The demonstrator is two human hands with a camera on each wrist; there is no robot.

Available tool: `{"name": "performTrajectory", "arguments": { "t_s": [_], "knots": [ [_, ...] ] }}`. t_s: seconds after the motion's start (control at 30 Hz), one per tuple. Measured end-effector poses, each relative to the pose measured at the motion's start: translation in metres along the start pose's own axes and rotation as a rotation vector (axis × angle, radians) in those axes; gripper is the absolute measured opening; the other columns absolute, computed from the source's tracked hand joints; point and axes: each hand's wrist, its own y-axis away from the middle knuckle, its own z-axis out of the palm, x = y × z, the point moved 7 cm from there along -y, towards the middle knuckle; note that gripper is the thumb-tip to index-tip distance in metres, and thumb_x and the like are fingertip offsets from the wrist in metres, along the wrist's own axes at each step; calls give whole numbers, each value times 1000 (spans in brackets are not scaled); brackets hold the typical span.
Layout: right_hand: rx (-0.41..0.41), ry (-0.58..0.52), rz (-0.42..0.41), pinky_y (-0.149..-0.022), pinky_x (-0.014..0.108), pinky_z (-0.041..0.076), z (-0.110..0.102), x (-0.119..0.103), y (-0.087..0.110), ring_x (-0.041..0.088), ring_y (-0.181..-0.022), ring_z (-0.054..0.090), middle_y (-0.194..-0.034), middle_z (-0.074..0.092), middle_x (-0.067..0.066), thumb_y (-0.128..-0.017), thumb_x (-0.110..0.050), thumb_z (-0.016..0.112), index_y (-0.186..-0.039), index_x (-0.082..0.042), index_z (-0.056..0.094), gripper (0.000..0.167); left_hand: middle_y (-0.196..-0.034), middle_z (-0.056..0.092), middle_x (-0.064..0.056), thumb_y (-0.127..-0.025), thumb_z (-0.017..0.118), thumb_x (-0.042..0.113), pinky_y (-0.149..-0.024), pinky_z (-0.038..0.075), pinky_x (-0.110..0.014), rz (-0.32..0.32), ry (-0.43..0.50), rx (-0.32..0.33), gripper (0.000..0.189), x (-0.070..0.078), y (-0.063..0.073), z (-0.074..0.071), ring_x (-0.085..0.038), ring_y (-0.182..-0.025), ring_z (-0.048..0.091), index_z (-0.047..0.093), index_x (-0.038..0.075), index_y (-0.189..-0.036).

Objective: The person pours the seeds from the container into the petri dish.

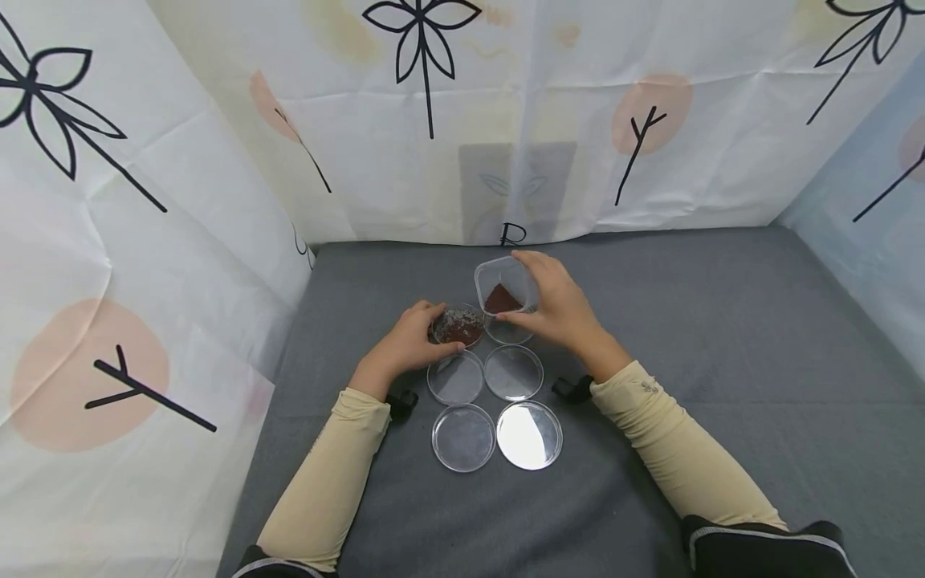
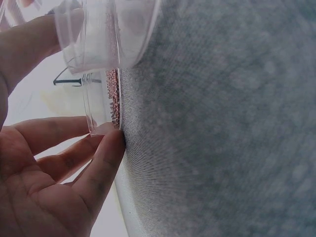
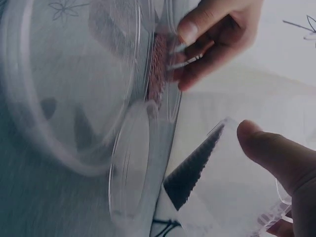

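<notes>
My left hand [image 1: 405, 343] grips the back-left petri dish [image 1: 458, 326] by its sides, thumb at the near edge and fingers at the far edge. Reddish-brown granules [image 2: 113, 96] lie in a layer inside that dish, seen edge-on in the left wrist view. Just to the right, my right hand [image 1: 562, 311] holds a clear square plastic tub [image 1: 509, 277] between thumb and fingers, tilted over the back-right petri dish [image 1: 511, 331]. More granules [image 3: 193, 170] are heaped in one corner of the tub. The tub partly covers the back-right dish.
Two clear petri dishes, left [image 1: 455, 378] and right [image 1: 514, 373], form the middle row. Nearer me are a front-left dish [image 1: 464, 438] and a front-right dish [image 1: 530, 436] with bright glare. All stand on a grey cloth [image 1: 694, 337]; a patterned white curtain [image 1: 289, 160] hangs behind.
</notes>
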Motion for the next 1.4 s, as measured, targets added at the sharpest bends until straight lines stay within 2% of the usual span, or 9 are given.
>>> {"name": "performTrajectory", "arguments": {
  "t_s": [0.07, 0.27, 0.6, 0.7, 0.77, 0.83, 1.0, 1.17, 1.4],
  "knots": [
    [15, -49, 27, -120, 57, 43, -5, 7, 2, 40, -144, 49, -156, 53, 18, -74, -32, 100, -157, -4, 47, 103, -149, 53, -27, -94, 80, 40, -119, 46, -56, 0, 0, 0, 87, -1, 1, 0, -42, -139, 51, 44, -7, -158],
    [74, -226, 137, -105, 56, 57, -19, 29, 15, 38, -138, 55, -151, 56, 20, -71, -22, 102, -154, -2, 50, 100, -151, 50, -27, -95, 79, 40, -119, 45, -57, -3, 1, -10, 87, -3, 4, 1, -43, -142, 49, 42, -6, -159],
    [33, -435, 370, -111, 55, 54, -38, 70, 47, 37, -146, 50, -157, 53, 16, -83, -18, 94, -159, -8, 46, 90, -153, 50, -26, -96, 79, 42, -118, 46, -58, -14, -1, -20, 88, -5, 5, 5, -42, -142, 49, 41, -4, -160],
    [18, -489, 441, -106, 35, 58, -44, 84, 59, 36, -147, 50, -158, 53, 16, -87, -18, 90, -160, -10, 45, 86, -153, 49, -26, -96, 79, 42, -117, 47, -58, -11, 2, -24, 88, -5, 4, 6, -42, -143, 49, 41, -4, -160],
    [10, -513, 498, -98, 19, 55, -49, 95, 68, 34, -148, 49, -159, 53, 15, -90, -22, 88, -161, -11, 44, 84, -154, 49, -26, -96, 79, 43, -117, 47, -57, -7, 3, -29, 88, -6, 2, 7, -42, -143, 49, 40, -3, -161],
    [0, -547, 548, -92, 10, 51, -53, 105, 77, 34, -152, 46, -160, 51, 16, -93, -24, 85, -162, -12, 42, 82, -154, 49, -26, -96, 79, 43, -118, 47, -57, -4, 4, -31, 88, -6, 1, 8, -42, -143, 48, 41, -3, -161],
    [-29, -518, 598, -94, 6, 46, -66, 123, 98, 35, -159, 35, -164, 46, 17, -98, -30, 80, -166, -13, 35, 83, -155, 48, -26, -96, 78, 43, -119, 46, -57, 2, -2, -29, 88, -6, -2, 10, -43, -145, 47, 41, -3, -160],
    [-19, -440, 610, -88, 3, 45, -82, 135, 116, 39, -157, 36, -163, 46, 18, -99, -31, 79, -166, -13, 34, 83, -156, 47, -27, -96, 78, 43, -120, 44, -58, 7, -4, -32, 88, -5, -3, 9, -44, -146, 46, 40, -4, -161],
    [-14, -417, 618, -87, 1, 44, -89, 143, 129, 40, -158, 34, -161, 46, 19, -101, -29, 76, -167, -10, 32, 81, -155, 47, -27, -96, 78, 43, -118, 46, -59, -3, 4, -30, 88, -6, -1, 5, -44, -145, 46, 39, -3, -161]
  ]
}}
